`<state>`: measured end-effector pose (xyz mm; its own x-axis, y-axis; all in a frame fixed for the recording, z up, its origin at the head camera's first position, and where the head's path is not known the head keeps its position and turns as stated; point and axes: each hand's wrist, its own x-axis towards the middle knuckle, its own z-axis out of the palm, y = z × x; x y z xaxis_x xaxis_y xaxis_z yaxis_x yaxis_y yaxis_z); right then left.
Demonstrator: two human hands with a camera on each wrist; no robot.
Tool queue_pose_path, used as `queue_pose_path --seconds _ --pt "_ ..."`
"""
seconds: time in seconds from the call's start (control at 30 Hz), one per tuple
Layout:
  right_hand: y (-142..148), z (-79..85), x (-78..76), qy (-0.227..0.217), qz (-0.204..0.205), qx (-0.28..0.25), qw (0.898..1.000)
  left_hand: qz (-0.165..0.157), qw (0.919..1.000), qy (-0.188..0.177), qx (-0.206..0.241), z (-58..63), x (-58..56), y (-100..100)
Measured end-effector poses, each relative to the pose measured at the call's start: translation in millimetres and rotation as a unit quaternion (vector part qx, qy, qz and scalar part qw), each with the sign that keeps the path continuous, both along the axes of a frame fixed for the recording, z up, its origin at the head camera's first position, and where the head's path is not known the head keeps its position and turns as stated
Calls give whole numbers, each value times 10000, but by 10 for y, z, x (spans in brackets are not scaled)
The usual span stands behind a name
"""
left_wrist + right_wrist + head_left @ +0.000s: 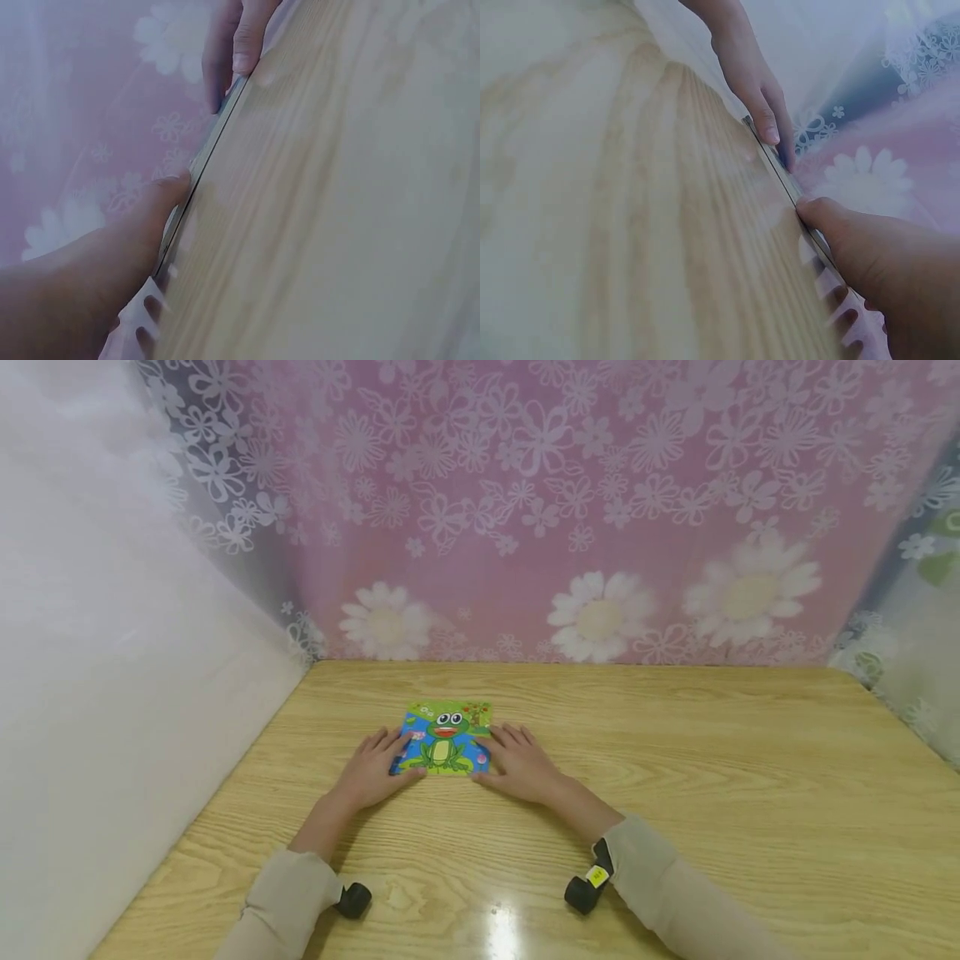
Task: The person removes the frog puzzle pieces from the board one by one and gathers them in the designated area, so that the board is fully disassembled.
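Observation:
A flat square board (444, 750) with a cartoon frog on a blue and green ground lies on the wooden table. My left hand (373, 770) rests at its left side, fingers spread and fairly straight, thumb at the front corner. On the opposite side my right hand (523, 767) lies much the same way, its fingertips over the board's right edge. The left wrist view shows the board's thin edge (196, 174) low on the table, with the left thumb touching it. In the right wrist view, the right thumb touches that edge; the other fingers are mostly hidden.
The light wood table (720, 793) stretches widest to the right. A pink flowered curtain (495, 560) hangs behind its far edge, and a white sheet (135, 635) borders the left. Black wrist cameras (356, 900) sit by both sleeves.

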<state>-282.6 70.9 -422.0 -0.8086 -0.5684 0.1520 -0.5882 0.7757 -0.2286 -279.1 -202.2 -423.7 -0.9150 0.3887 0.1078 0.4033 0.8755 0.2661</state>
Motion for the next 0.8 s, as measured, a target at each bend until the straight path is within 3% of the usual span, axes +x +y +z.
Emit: queue_pose_path --seconds 0.3,0.8 --pt "151 -25 85 148 90 -46 9998 -90 9999 -55 -49 -37 40 69" --pt "351 11 278 166 162 -147 9996 -147 9999 -81 -11 35 248 288"
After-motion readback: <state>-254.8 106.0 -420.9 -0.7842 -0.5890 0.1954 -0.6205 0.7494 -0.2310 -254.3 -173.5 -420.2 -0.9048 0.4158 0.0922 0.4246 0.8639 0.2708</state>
